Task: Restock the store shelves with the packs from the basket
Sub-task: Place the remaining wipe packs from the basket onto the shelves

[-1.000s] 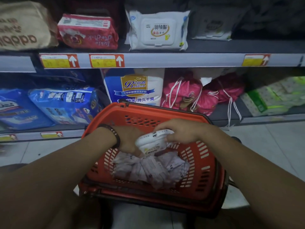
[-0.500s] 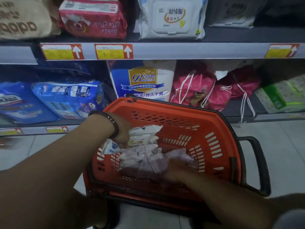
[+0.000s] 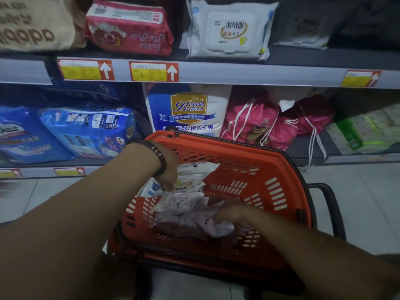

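An orange plastic basket [image 3: 281, 169] sits on the floor in front of the shelves. Inside lie white wipe packs [image 3: 194, 179] at the far left and a bundle of small pinkish packs [image 3: 184, 213] in the middle. My left hand [image 3: 167, 169], a dark bead bracelet on its wrist, grips the white wipe packs at the basket's left wall. My right hand [image 3: 233, 211] reaches in from the right, its fingers curled on the pinkish bundle; it is blurred.
The upper shelf [image 3: 238, 74] holds a red pack [image 3: 129, 29] and a white wipes pack [image 3: 229, 31]. The lower shelf holds blue packs [image 3: 86, 131], a white-blue Baileen pack [image 3: 188, 111], pink drawstring bags [image 3: 259, 120] and green-white packs [image 3: 368, 131]. The basket's black handle [image 3: 333, 208] juts right over the tiled floor.
My right hand let go of the white pack and dropped lower onto the pinkish bundle. My left hand took over the white packs at the left. The view shifted closer.
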The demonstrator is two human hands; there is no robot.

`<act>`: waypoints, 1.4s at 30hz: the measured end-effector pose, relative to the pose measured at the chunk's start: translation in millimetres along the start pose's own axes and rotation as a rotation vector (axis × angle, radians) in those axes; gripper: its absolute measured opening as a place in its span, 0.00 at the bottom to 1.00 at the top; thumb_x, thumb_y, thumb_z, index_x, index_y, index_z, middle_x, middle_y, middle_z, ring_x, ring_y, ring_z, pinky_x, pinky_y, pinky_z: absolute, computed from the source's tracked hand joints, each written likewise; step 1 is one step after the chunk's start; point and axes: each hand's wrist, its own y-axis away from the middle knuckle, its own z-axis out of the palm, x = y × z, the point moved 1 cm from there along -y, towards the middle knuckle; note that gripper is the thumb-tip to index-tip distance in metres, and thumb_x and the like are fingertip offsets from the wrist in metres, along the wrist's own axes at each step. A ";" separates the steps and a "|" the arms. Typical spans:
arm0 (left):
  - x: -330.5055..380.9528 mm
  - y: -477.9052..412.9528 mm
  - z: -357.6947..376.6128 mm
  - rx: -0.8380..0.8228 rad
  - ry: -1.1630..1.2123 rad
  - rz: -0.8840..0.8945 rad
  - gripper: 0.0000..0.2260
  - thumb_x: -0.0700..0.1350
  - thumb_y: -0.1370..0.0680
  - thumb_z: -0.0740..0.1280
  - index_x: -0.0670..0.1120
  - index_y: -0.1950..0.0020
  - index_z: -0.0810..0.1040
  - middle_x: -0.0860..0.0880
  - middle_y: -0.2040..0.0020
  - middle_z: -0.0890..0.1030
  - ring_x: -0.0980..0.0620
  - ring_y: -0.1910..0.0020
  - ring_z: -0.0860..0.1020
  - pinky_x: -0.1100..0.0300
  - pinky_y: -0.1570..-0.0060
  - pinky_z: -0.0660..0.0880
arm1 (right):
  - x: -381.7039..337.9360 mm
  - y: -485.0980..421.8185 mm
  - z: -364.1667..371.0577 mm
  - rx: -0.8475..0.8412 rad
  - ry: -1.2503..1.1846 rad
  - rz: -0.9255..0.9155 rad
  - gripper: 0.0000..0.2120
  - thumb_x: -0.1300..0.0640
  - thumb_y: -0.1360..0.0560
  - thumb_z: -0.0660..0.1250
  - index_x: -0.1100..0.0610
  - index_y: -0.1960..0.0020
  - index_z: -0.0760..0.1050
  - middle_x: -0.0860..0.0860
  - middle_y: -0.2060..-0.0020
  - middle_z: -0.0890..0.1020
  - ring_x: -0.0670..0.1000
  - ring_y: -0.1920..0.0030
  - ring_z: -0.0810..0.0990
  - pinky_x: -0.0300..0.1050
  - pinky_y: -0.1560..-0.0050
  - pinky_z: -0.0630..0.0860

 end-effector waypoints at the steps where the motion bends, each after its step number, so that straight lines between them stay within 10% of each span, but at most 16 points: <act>1: -0.7 2.5 0.7 -0.001 -0.019 0.001 0.30 0.58 0.21 0.70 0.47 0.23 0.70 0.47 0.25 0.73 0.44 0.28 0.74 0.48 0.30 0.73 | 0.1 5.7 -10.3 -0.033 -0.116 -0.011 0.23 0.50 0.27 0.73 0.61 0.36 0.80 0.61 0.41 0.83 0.59 0.47 0.84 0.46 0.56 0.81; 4: -0.5 8.6 2.4 0.034 -0.003 0.033 0.30 0.59 0.22 0.71 0.48 0.23 0.70 0.47 0.24 0.73 0.45 0.28 0.74 0.51 0.31 0.73 | -4.5 53.2 -43.5 -0.094 -0.408 -0.060 0.19 0.50 0.37 0.69 0.56 0.48 0.84 0.57 0.53 0.84 0.58 0.53 0.82 0.56 0.46 0.81; 10: -6.3 29.0 -2.0 0.244 0.214 0.213 0.30 0.51 0.21 0.72 0.59 0.21 0.65 0.52 0.23 0.71 0.48 0.27 0.72 0.56 0.30 0.71 | -18.4 160.4 -114.0 -0.116 -0.685 -0.201 0.20 0.42 0.22 0.60 0.53 0.65 0.78 0.49 0.72 0.75 0.46 0.77 0.71 0.33 0.74 0.63; 15: -10.4 35.7 -3.3 0.438 0.599 0.387 0.41 0.53 0.20 0.71 0.71 0.19 0.46 0.57 0.16 0.54 0.53 0.18 0.58 0.56 0.22 0.60 | 0.9 192.0 -123.1 -0.144 -0.878 -0.293 0.22 0.40 0.20 0.57 0.55 0.60 0.78 0.52 0.71 0.72 0.43 0.81 0.59 0.29 0.79 0.54; 20: 2.6 53.5 -7.5 0.524 0.862 0.658 0.36 0.43 0.16 0.67 0.76 0.23 0.53 0.70 0.20 0.55 0.71 0.23 0.58 0.73 0.27 0.59 | -6.5 195.5 -115.3 -0.090 -0.934 -0.350 0.20 0.40 0.21 0.60 0.53 0.62 0.77 0.51 0.69 0.70 0.42 0.82 0.56 0.28 0.80 0.54; 24: 15.5 60.3 -11.7 0.497 1.141 0.720 0.19 0.56 0.14 0.57 0.69 0.23 0.66 0.70 0.24 0.67 0.67 0.25 0.67 0.55 0.20 0.61 | -14.7 194.0 -116.6 -0.094 -0.953 -0.382 0.18 0.39 0.20 0.62 0.51 0.61 0.75 0.48 0.69 0.67 0.42 0.80 0.55 0.29 0.82 0.54; 27: 20.2 63.0 -10.3 0.453 1.198 0.734 0.27 0.68 0.23 0.67 0.69 0.24 0.68 0.64 0.25 0.72 0.57 0.27 0.74 0.47 0.25 0.69 | -14.6 194.4 -117.7 -0.101 -0.988 -0.416 0.22 0.35 0.19 0.61 0.50 0.61 0.73 0.47 0.68 0.66 0.41 0.79 0.56 0.30 0.82 0.52; 31: 26.5 53.3 -7.7 0.558 1.233 0.744 0.38 0.44 0.26 0.79 0.65 0.22 0.66 0.58 0.28 0.77 0.55 0.33 0.80 0.49 0.36 0.80 | -12.7 196.9 -120.8 -0.171 -1.174 -0.529 0.25 0.30 0.22 0.64 0.53 0.58 0.79 0.48 0.67 0.70 0.42 0.78 0.61 0.33 0.82 0.58; 36: 40.0 49.9 -14.7 0.718 1.544 0.659 0.36 0.36 0.26 0.78 0.60 0.26 0.68 0.55 0.38 0.84 0.58 0.44 0.85 0.61 0.52 0.83 | -13.4 208.2 -116.9 0.246 -1.260 -0.743 0.22 0.38 0.23 0.72 0.58 0.47 0.81 0.54 0.59 0.82 0.50 0.66 0.77 0.44 0.67 0.72; 39: 49.8 44.7 -18.2 0.758 1.672 0.634 0.28 0.40 0.29 0.78 0.52 0.31 0.75 0.47 0.38 0.86 0.48 0.43 0.86 0.47 0.44 0.84 | -17.0 209.8 -95.5 0.700 -0.866 -0.800 0.27 0.45 0.27 0.81 0.54 0.40 0.69 0.51 0.51 0.86 0.46 0.62 0.84 0.41 0.64 0.77; 42: 61.3 46.1 -20.6 0.726 1.697 0.670 0.29 0.44 0.28 0.77 0.51 0.29 0.73 0.50 0.37 0.85 0.47 0.39 0.84 0.42 0.37 0.80 | -24.2 207.8 -74.7 0.706 -0.812 -0.908 0.35 0.49 0.33 0.85 0.46 0.39 0.63 0.46 0.46 0.85 0.42 0.51 0.87 0.41 0.56 0.84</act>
